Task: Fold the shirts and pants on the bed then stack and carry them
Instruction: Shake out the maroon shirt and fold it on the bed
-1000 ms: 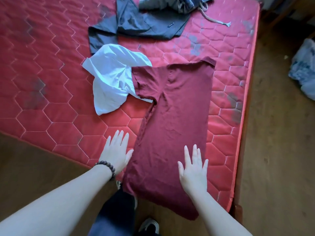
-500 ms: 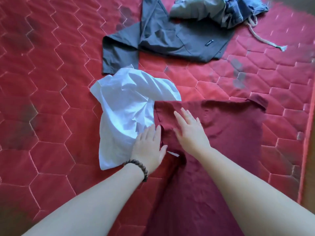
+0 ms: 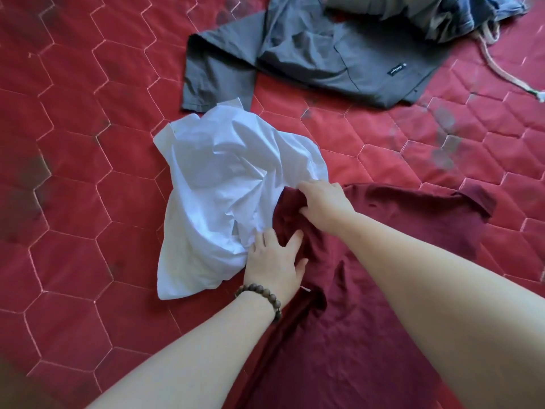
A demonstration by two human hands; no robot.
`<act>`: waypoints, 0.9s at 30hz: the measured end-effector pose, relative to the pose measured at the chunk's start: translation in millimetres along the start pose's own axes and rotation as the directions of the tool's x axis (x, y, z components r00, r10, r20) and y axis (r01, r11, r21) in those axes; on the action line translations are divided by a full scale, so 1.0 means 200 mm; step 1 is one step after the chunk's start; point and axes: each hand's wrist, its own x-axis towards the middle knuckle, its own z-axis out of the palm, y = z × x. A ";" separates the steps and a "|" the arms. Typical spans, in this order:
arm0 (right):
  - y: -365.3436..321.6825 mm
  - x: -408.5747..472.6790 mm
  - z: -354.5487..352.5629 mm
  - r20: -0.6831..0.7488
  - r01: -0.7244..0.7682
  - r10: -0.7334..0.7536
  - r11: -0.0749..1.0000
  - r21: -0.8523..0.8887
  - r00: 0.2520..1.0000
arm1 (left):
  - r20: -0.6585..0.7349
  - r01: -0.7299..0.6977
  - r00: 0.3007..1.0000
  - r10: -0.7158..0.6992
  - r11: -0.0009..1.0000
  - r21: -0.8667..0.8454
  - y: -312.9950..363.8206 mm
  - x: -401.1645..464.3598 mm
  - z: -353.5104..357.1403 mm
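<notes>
Maroon shirt (image 3: pixel 383 246) bunched at its sleeve in the right hand (image 3: pixel 326 202), fingers curled round the cloth. Left hand (image 3: pixel 272 262) flat, fingers spread, pressing where maroon meets the crumpled white shirt (image 3: pixel 224 196). Both on the red bed (image 3: pixel 88 172), near its close edge. Farther off, grey shirt (image 3: pixel 339 63) and rumpled pants (image 3: pixel 427 16) with a drawstring (image 3: pixel 501 72).

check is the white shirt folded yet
No, the white shirt lies crumpled in a heap beside the maroon shirt.
</notes>
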 end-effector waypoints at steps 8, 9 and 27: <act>0.19 -0.13 -0.18 -0.084 0.061 -0.028 0.903 0.425 0.996 | -0.115 0.048 0.991 -0.062 0.992 -0.121 0.07 0.01 -0.02; 0.22 -0.16 -0.21 -0.098 0.067 -0.025 0.886 0.458 0.995 | -0.101 0.028 0.994 -0.044 0.988 -0.152 0.08 0.01 -0.02; 0.77 -0.65 -0.08 -0.018 -0.199 0.219 0.917 0.347 0.976 | -0.036 -0.415 0.908 0.417 0.886 -0.206 0.47 -0.20 0.09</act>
